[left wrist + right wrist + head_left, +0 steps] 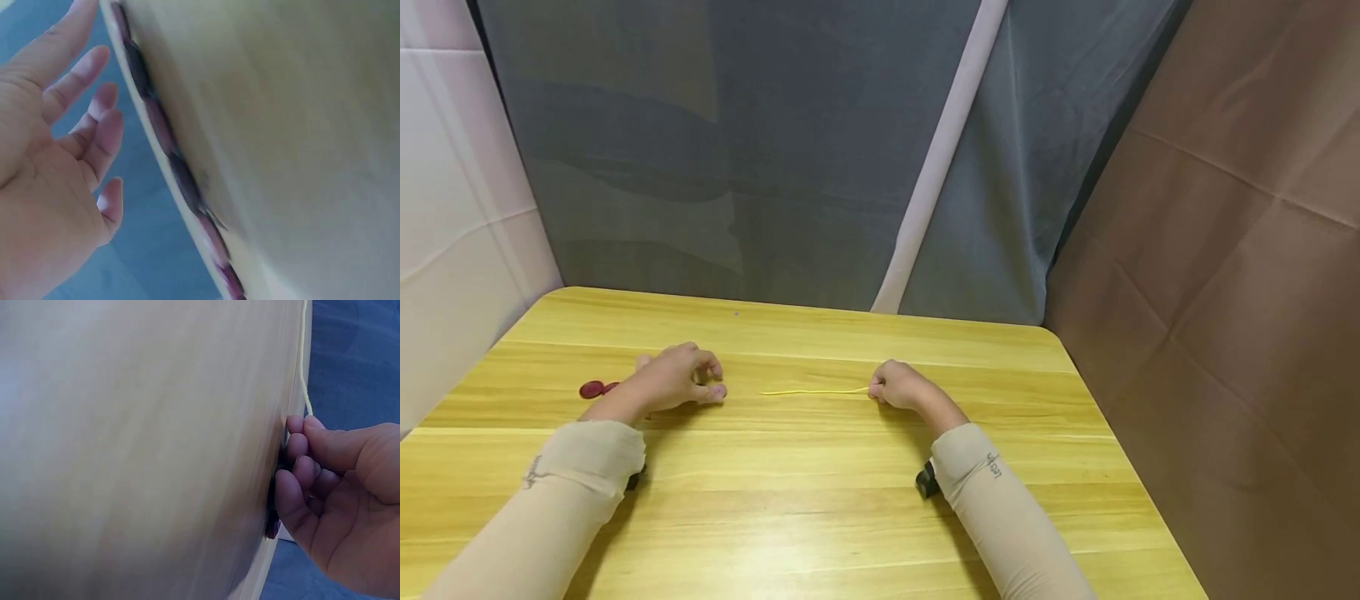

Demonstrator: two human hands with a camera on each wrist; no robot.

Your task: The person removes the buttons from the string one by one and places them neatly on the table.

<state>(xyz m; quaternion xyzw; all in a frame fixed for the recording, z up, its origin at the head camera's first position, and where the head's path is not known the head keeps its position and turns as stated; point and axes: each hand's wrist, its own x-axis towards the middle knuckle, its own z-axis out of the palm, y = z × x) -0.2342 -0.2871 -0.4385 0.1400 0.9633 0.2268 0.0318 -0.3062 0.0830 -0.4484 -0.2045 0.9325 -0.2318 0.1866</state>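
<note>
A thin yellow string [815, 392] lies stretched sideways across the middle of the table. My right hand [904, 386] pinches its right end between thumb and forefinger, and the right wrist view shows the string [304, 359] running away from those fingertips. To the left of the string's loose end, my left hand [673, 379] hovers low over the table with loosely curved fingers and nothing in them. Beside and partly behind it are dark red, flat round pieces [591, 389]. The left wrist view shows several maroon and darker pieces [185, 181] in a row beyond the fingers.
The light wooden table [790, 500] has rounded far corners. Grey cloth [820, 167] hangs behind it, brown cloth [1225, 275] to the right and white cloth [460, 183] to the left. A dark piece [273, 509] shows behind the right fingers.
</note>
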